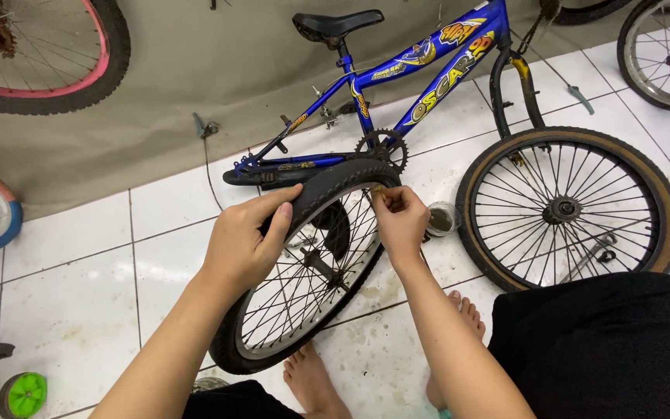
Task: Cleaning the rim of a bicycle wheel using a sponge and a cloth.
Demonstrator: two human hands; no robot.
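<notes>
Left hand (246, 240) clamps the black tyre (327, 186) to steady the loose wheel (304, 287) upright on the floor; right hand (398, 221) pinches something small at its rim, near the blue bicycle (397, 77)

Both hands, left (243, 242) & right (401, 221), grip loose wheel's tyre (327, 186) in front of blue bike frame (397, 77).

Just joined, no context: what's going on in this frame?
A person sitting barefoot on a tiled floor works on a loose wheel. The left hand grips its black tyre at the top; the right hand pinches something small at the rim. A blue bike lies behind, front wheel still fitted.
</notes>
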